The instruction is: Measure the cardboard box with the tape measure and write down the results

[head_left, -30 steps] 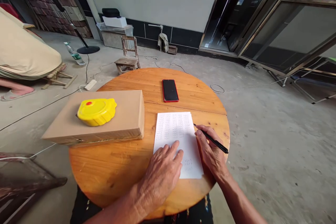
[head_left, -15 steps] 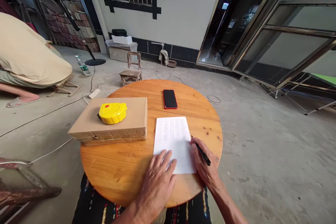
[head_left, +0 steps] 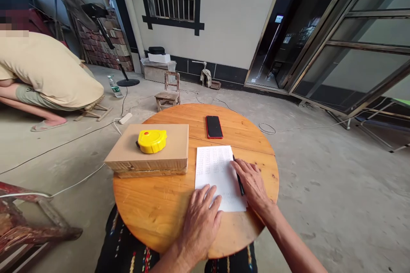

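Note:
A sheet of white paper with rows of small handwritten marks lies on the round wooden table. My left hand rests palm down over its lower left part, fingers spread. A black pen lies along the sheet's right edge. Over it, my right hand is laid with its fingers stretched out, their tips crossing the pen's upper part; the thumb is hidden. Beyond the paper sits a phone with a red edge and a dark screen.
At the table's left, a cardboard box carries a yellow tape measure. A small wooden chair stands behind the table. Cables and a power strip lie on the floor. Another person sits bent over at the left.
My right hand has loosened from a writing grip and flattened, and the pen now lies along the paper's edge. My left hand stays on the paper. The view has swung slightly left and up.

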### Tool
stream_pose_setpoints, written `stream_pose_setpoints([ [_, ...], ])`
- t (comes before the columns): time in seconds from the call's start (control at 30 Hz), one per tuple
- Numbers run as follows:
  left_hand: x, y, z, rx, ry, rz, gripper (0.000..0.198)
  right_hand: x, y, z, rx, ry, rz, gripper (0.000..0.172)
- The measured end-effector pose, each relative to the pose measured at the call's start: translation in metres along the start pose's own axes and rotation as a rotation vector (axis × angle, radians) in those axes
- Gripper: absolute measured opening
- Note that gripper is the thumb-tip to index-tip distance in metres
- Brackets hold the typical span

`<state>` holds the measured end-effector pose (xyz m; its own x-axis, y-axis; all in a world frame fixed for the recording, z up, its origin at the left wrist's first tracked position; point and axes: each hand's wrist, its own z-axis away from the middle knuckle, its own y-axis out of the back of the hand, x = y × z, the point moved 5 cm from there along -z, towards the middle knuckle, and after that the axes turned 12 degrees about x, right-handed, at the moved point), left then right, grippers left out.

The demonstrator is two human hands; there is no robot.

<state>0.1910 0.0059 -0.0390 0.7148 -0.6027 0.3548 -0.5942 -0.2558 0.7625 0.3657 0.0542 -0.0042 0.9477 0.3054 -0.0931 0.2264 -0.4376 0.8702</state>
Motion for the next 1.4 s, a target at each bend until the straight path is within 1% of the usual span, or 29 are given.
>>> stream_pose_setpoints([
  [0.07, 0.000, 0.001, 0.000, 0.005, 0.003, 0.005, 0.032, 0.002, -0.009, -0.010, -0.002, 0.018, 0.005, 0.041],
  [0.13, 0.000, 0.001, -0.001, 0.010, 0.005, 0.012, 0.032, 0.003, -0.018, -0.013, -0.005, 0.040, 0.009, 0.040],
  [0.23, 0.000, 0.003, -0.002, 0.022, 0.012, 0.035, 0.032, 0.008, -0.024, -0.007, 0.019, 0.028, 0.018, 0.047],
  [0.33, -0.001, 0.006, -0.002, 0.054, 0.023, 0.076, 0.032, 0.015, -0.024, 0.004, 0.080, -0.036, 0.037, 0.052],
  [0.47, -0.002, 0.013, -0.001, 0.130, 0.045, 0.123, 0.034, 0.021, -0.017, 0.014, 0.199, -0.110, 0.039, 0.042],
  [0.53, -0.001, 0.016, 0.000, 0.177, 0.044, 0.164, 0.032, 0.017, -0.009, 0.011, 0.268, -0.117, 0.025, 0.037],
  [0.6, 0.000, 0.018, 0.001, 0.241, 0.029, 0.220, 0.027, 0.005, 0.004, 0.002, 0.335, -0.110, -0.002, 0.033],
  [0.67, -0.001, 0.019, 0.002, 0.309, 0.012, 0.249, 0.022, -0.014, 0.018, -0.014, 0.374, -0.124, -0.068, 0.029],
  [0.73, -0.004, 0.026, 0.003, 0.419, -0.002, 0.259, 0.018, -0.040, 0.031, -0.035, 0.357, -0.166, -0.193, 0.028],
  [0.8, -0.012, 0.043, 0.007, 0.557, 0.008, 0.273, 0.018, -0.072, 0.040, -0.060, 0.316, -0.167, -0.324, 0.027],
  [0.87, -0.026, 0.069, 0.015, 0.678, 0.017, 0.272, 0.021, -0.107, 0.043, -0.090, 0.269, -0.090, -0.403, 0.029],
  [0.93, -0.048, 0.101, 0.022, 0.736, 0.022, 0.213, 0.026, -0.140, 0.038, -0.122, 0.228, 0.026, -0.439, 0.037],
  [0.97, -0.062, 0.117, 0.025, 0.747, 0.053, 0.158, 0.029, -0.154, 0.031, -0.137, 0.184, 0.072, -0.443, 0.045],
  [1.0, -0.078, 0.132, 0.027, 0.753, 0.107, 0.106, 0.031, -0.166, 0.023, -0.152, 0.131, 0.096, -0.429, 0.056],
  [1.03, -0.097, 0.146, 0.028, 0.733, 0.193, 0.080, 0.034, -0.176, 0.015, -0.165, 0.083, 0.088, -0.414, 0.065],
  [1.07, -0.115, 0.160, 0.028, 0.768, 0.272, 0.078, 0.032, -0.183, 0.006, -0.177, 0.028, 0.061, -0.423, 0.071],
  [1.1, -0.134, 0.170, 0.027, 0.780, 0.381, 0.108, 0.030, -0.189, -0.002, -0.185, -0.017, 0.024, -0.456, 0.074],
  [1.13, -0.152, 0.178, 0.025, 0.791, 0.491, 0.180, 0.031, -0.194, -0.008, -0.191, -0.049, -0.017, -0.502, 0.073],
  [1.2, -0.186, 0.182, 0.019, 0.786, 0.740, 0.393, 0.040, -0.195, -0.013, -0.195, -0.072, -0.098, -0.610, 0.066],
  [1.23, -0.198, 0.181, 0.014, 0.765, 0.806, 0.452, 0.049, -0.192, -0.014, -0.194, -0.067, -0.141, -0.659, 0.063],
  [1.3, -0.217, 0.175, 0.003, 0.706, 0.884, 0.559, 0.060, -0.178, -0.010, -0.186, -0.049, -0.248, -0.758, 0.062],
  [1.4, -0.230, 0.158, -0.011, 0.604, 0.933, 0.719, 0.066, -0.144, 0.002, -0.169, 0.019, -0.453, -0.944, 0.062],
])
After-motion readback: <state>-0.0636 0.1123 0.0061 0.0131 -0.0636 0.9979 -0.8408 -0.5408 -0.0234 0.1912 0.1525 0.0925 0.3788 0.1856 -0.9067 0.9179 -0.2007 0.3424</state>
